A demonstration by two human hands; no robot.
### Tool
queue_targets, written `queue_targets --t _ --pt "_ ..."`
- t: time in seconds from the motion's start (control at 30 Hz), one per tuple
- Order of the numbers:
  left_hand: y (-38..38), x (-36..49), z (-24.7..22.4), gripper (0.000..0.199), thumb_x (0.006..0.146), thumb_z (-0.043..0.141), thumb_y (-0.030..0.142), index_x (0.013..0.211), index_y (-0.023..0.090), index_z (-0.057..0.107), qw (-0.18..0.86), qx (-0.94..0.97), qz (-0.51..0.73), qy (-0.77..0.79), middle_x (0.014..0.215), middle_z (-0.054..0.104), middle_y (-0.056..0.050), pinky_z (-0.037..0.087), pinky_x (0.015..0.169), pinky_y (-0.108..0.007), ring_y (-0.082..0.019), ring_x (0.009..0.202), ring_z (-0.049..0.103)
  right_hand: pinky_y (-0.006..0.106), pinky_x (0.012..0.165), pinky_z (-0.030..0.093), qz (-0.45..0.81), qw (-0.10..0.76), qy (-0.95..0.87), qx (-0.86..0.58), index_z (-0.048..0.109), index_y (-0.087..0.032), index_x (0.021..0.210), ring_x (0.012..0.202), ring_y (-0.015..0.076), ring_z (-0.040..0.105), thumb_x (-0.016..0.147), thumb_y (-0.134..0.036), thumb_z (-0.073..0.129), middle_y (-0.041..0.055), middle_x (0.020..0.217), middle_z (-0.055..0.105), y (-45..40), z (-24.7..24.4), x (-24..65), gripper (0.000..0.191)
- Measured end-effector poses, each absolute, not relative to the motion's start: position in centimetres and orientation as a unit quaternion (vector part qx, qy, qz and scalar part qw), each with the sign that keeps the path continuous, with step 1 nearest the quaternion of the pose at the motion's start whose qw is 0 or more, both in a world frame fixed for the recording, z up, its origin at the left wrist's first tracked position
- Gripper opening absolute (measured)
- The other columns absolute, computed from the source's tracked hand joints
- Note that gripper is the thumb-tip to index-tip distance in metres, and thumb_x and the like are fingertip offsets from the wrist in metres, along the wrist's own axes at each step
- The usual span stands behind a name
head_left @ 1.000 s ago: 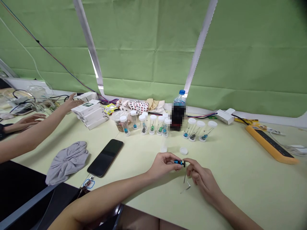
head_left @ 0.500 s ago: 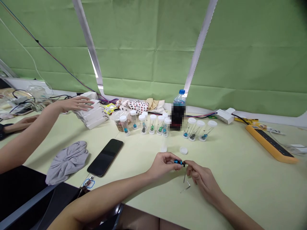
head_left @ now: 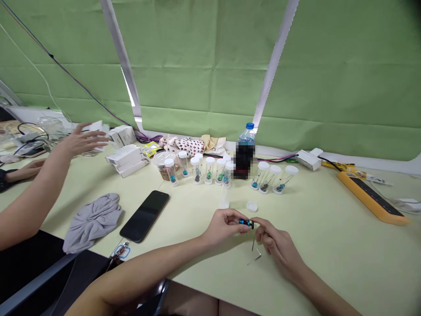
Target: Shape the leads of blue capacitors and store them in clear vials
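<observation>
My left hand (head_left: 226, 226) pinches a small blue-and-black metal part (head_left: 244, 222) between thumb and fingertips, just above the table. Close against its black end is my right hand (head_left: 274, 241), index finger stretched to the part and the other fingers curled. A thin hex key (head_left: 253, 244) points down from that end, beside the right fingertips; the grip on it is partly hidden. Another small L-shaped hex key (head_left: 255, 258) lies on the table below. Beyond the hands are an uncapped clear tube (head_left: 224, 199) and a loose white cap (head_left: 252, 206).
Several capped tubes (head_left: 209, 171) with small parts stand behind, near a bottle (head_left: 246, 140). A phone (head_left: 144, 216) and grey cloth (head_left: 94, 223) lie left. A co-worker's hand (head_left: 83, 139) holds a white box by stacked boxes (head_left: 126, 160). A yellow power strip (head_left: 371, 197) sits right.
The co-worker's hand has moved left, taking a white box off the stack. My hands stay almost in place, with the part and the hex key shifted only very slightly.
</observation>
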State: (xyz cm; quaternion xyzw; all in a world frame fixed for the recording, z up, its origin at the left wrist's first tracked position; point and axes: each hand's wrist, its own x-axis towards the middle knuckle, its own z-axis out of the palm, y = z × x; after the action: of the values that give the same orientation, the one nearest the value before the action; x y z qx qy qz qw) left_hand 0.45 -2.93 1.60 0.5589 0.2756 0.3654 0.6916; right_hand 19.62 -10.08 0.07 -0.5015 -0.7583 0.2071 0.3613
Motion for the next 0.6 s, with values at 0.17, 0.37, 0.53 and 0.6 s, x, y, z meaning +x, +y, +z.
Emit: queue_targets --t 0.17,0.37,0.53,0.6 --pt "-2.88 0.49 1.44 0.035 0.060 0.080 0.033 0.085 0.011 0.070 0.687 0.561 0.364 0.284 0.067 0.069 -0.006 0.051 0.065 -0.028 -0.015 0.060 0.064 0.023 0.053 0.044 0.219 0.362 -0.754 -0.503 0.039 -0.023 0.128 0.053 0.0127 0.051 0.096 -0.054 0.017 -0.0003 0.073 0.056 -10.06 -0.04 19.68 0.050" --pt "-2.89 0.48 1.59 0.036 0.060 0.080 0.034 0.085 0.011 0.070 0.689 0.561 0.360 0.284 0.069 0.069 -0.007 0.051 0.065 -0.028 -0.015 0.061 0.064 0.023 0.053 0.043 0.222 0.366 -0.754 -0.499 0.040 -0.025 0.126 0.052 0.0121 0.050 0.096 -0.054 0.017 -0.0008 0.073 0.054 -10.09 -0.08 19.66 0.048" --pt "-2.86 0.46 1.63 0.035 0.060 0.081 0.034 0.085 0.011 0.070 0.689 0.560 0.364 0.280 0.068 0.069 -0.006 0.051 0.064 -0.028 -0.015 0.061 0.064 0.023 0.053 0.043 0.217 0.367 -0.756 -0.497 0.040 -0.024 0.126 0.052 0.0125 0.051 0.096 -0.054 0.018 -0.0009 0.072 0.055 -10.09 -0.07 19.59 0.048" --pt "-2.83 0.46 1.55 0.035 0.060 0.081 0.033 0.085 0.011 0.070 0.692 0.558 0.363 0.279 0.068 0.070 -0.006 0.051 0.064 -0.028 -0.015 0.060 0.064 0.023 0.053 0.043 0.215 0.368 -0.753 -0.501 0.040 -0.024 0.126 0.053 0.0126 0.051 0.096 -0.054 0.017 -0.0010 0.072 0.055 -10.09 -0.07 19.59 0.049"
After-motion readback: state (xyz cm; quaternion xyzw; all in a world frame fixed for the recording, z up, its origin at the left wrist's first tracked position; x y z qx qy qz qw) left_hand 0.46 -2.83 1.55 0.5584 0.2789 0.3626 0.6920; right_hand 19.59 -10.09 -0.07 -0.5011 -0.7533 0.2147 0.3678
